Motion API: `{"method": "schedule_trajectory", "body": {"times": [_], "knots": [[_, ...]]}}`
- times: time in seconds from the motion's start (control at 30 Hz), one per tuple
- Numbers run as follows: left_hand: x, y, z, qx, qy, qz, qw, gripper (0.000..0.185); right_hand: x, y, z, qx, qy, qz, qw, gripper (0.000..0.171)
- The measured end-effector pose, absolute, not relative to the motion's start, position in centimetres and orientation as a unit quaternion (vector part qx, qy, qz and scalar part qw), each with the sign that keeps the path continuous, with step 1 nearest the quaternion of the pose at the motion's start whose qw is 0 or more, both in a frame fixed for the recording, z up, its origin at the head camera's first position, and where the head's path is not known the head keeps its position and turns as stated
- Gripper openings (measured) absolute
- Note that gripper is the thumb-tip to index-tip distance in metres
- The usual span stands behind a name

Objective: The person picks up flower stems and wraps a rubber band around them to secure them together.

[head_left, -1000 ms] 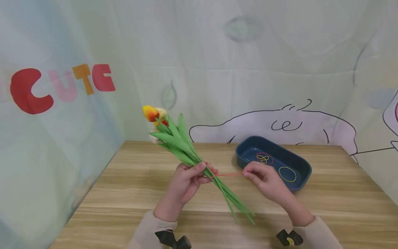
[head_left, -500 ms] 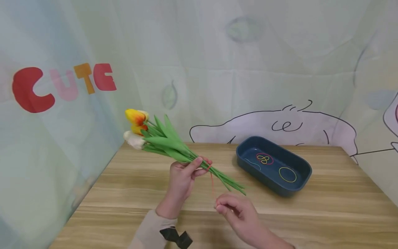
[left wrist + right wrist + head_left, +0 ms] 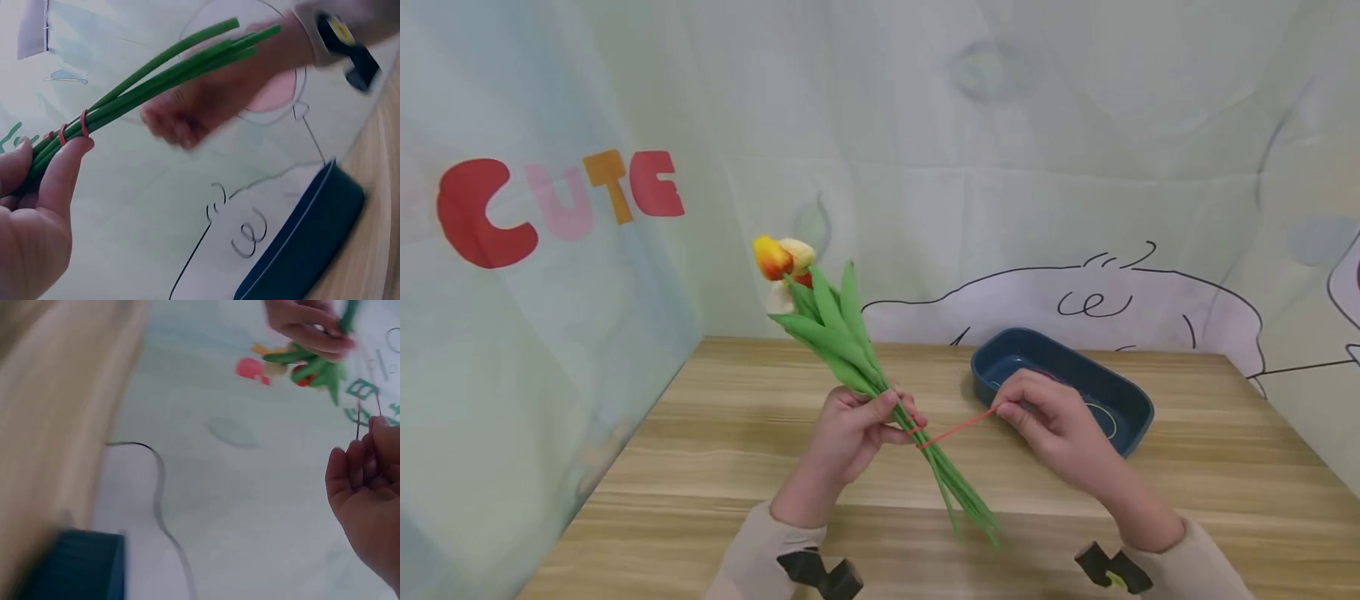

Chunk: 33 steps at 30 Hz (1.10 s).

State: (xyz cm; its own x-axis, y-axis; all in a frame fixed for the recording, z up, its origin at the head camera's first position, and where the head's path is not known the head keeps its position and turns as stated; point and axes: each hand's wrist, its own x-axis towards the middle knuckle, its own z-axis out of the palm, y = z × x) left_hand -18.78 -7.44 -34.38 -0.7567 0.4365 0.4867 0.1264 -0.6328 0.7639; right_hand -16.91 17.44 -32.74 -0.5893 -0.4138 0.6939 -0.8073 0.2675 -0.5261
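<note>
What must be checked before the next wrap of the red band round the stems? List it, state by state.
1. Left hand grips the flower bunch at the stems: ok.
2. Right hand pinches the red rubber band: ok.
3. Band stretched taut between stems and right hand: ok.
4. Band already looped round the stems, two turns in the left wrist view: ok.
5. Stem ends even: not ok, they fan apart.
6. Spare bands in the blue tray: cannot tell, right hand covers most of it.

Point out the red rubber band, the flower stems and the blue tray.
red rubber band (image 3: pixel 957 430), head view, middle of the stretched part.
flower stems (image 3: pixel 951 483), head view, bare stems below the left hand.
blue tray (image 3: pixel 1131 427), head view, near right rim.
</note>
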Motion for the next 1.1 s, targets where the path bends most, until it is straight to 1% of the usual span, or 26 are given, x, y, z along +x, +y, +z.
{"method": "schedule_trajectory", "body": {"times": [0.07, 0.17, 0.2, 0.23, 0.3, 0.37, 0.43, 0.5, 0.57, 0.6, 0.67, 0.73, 0.77, 0.83, 0.9, 1.0, 1.1], "knots": [[-18.7, -7.4, -34.2, 0.324, 0.397, 0.852, 0.11, 0.016, -17.5, 16.9, -34.2, 0.392, -0.76, 0.487, 0.175, 0.019], [-18.6, -7.3, -34.2, 0.289, 0.367, 0.876, 0.122, 0.019, -17.3, 15.3, -36.4, 0.351, -0.751, 0.553, 0.079, 0.007], [-18.7, -7.3, -34.2, 0.272, 0.359, 0.885, 0.121, 0.019, -17.0, 14.6, -37.1, 0.335, -0.757, 0.558, 0.058, 0.006], [-18.7, -7.2, -34.2, 0.254, 0.356, 0.892, 0.113, 0.018, -16.6, 13.9, -37.7, 0.308, -0.756, 0.577, 0.026, 0.008], [-18.8, -7.0, -34.4, 0.215, 0.356, 0.905, 0.087, 0.018, -15.4, 12.2, -38.7, 0.26, -0.739, 0.62, -0.028, 0.019], [-19.0, -6.9, -34.6, 0.177, 0.375, 0.909, 0.045, 0.017, -14.2, 10.6, -39.4, 0.213, -0.722, 0.655, -0.064, 0.028], [-19.4, -6.8, -34.9, 0.153, 0.406, 0.901, -0.007, 0.017, -13.0, 9.6, -39.6, 0.166, -0.696, 0.693, -0.086, 0.034], [-19.7, -6.8, -35.2, 0.145, 0.441, 0.884, -0.056, 0.016, -12.2, 9.3, -39.1, 0.145, -0.699, 0.695, -0.084, 0.032], [-19.9, -6.9, -35.4, 0.146, 0.477, 0.861, -0.096, 0.014, -11.7, 9.8, -38.1, 0.144, -0.723, 0.672, -0.068, 0.028], [-20.0, -6.9, -35.5, 0.152, 0.497, 0.847, -0.111, 0.012, -11.6, 10.2, -37.5, 0.156, -0.739, 0.653, -0.052, 0.025], [-19.9, -6.9, -35.6, 0.166, 0.538, 0.816, -0.13, 0.011, -11.8, 11.3, -36.2, 0.204, -0.766, 0.609, 0.0, 0.016], [-19.7, -6.9, -35.5, 0.183, 0.574, 0.788, -0.131, 0.016, -12.3, 12.5, -34.8, 0.261, -0.779, 0.567, 0.057, 0.009], [-19.6, -6.8, -35.4, 0.194, 0.589, 0.774, -0.127, 0.02, -12.6, 13.1, -34.2, 0.287, -0.782, 0.547, 0.084, 0.008], [-19.3, -6.8, -35.2, 0.214, 0.605, 0.759, -0.108, 0.024, -13.4, 14.3, -33.1, 0.334, -0.781, 0.512, 0.132, 0.012], [-19.1, -6.8, -35.0, 0.231, 0.599, 0.762, -0.079, 0.024, -14.1, 15.3, -32.2, 0.353, -0.782, 0.492, 0.146, 0.016], [-18.9, -6.8, -34.8, 0.255, 0.552, 0.794, -0.018, 0.017, -15.1, 16.4, -31.8, 0.356, -0.787, 0.481, 0.148, 0.017], [-18.8, -7.0, -34.8, 0.261, 0.479, 0.837, 0.051, 0.014, -15.9, 16.8, -32.5, 0.342, -0.785, 0.504, 0.117, 0.013]]}}
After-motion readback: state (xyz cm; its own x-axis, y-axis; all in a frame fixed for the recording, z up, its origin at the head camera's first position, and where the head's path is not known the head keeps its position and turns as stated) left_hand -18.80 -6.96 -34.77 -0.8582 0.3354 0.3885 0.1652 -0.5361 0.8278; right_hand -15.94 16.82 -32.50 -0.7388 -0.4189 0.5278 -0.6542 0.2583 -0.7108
